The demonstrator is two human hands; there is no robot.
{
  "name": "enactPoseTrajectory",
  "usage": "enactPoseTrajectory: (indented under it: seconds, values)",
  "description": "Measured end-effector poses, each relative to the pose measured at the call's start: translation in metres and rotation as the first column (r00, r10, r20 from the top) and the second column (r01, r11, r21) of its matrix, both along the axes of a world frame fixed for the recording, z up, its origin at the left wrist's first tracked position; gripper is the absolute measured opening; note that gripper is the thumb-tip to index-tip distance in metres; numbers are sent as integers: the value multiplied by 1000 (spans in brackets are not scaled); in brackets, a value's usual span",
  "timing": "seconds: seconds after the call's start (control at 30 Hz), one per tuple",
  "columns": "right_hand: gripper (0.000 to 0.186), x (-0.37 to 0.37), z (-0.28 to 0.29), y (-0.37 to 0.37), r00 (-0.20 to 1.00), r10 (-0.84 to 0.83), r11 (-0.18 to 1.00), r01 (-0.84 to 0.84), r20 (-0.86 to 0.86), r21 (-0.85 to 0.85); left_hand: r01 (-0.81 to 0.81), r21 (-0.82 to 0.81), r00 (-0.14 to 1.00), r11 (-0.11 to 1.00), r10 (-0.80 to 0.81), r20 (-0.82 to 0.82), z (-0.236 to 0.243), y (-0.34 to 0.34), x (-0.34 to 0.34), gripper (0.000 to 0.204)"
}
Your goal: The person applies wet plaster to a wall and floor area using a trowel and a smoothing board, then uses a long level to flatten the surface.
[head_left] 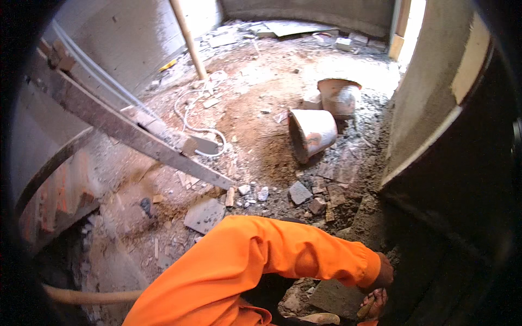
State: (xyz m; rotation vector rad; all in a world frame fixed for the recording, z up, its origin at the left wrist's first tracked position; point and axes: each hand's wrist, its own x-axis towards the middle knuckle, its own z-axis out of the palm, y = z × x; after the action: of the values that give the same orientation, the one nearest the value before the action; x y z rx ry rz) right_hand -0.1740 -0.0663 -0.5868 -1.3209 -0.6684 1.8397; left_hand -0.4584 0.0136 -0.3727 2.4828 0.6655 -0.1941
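From the lower left my left arm, in an orange sleeve, reaches across to the right. My left hand (384, 273) is bent down beside the dark wall (435, 271); its fingers are mostly hidden. Just below it, near the lower edge, my right hand (376, 302) has its fingers curled closed. Something tan shows at that grip, and whether it is a handle or a thumb is unclear. A flat grey slab (334, 298) lies left of both hands.
Two mortar-smeared buckets, one tipped (315, 133) and one behind it (341, 99), stand on rubble. A long beam (125, 122) slants across the left, near a white hose (187, 117). A wooden pole (187, 38) leans farther back. Broken tile (205, 214) and stones lie ahead.
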Motion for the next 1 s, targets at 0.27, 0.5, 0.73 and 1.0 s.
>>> enactPoseTrajectory:
  seconds: [0.27, 0.5, 0.73, 1.0]
  values:
    - [10, -20, 26, 5, 986, -154, 987, 151, -63, -50, 82, -59, 995, 995, -85, -44, 3, 8, -11, 39]
    - [11, -4, 14, 8, 991, -111, 985, 121, -79, 123, 67, -141, 995, 988, -75, -58, -2, -8, -2, 49]
    - [18, -15, 22, 11, 990, -115, 992, 110, -80, -60, 69, -151, 973, 986, -100, -208, -3, -10, -4, 48]
    - [29, -22, 21, 23, 979, -181, 982, 185, -97, 30, 50, -97, 996, 994, -56, -62, -5, -5, -4, 50]
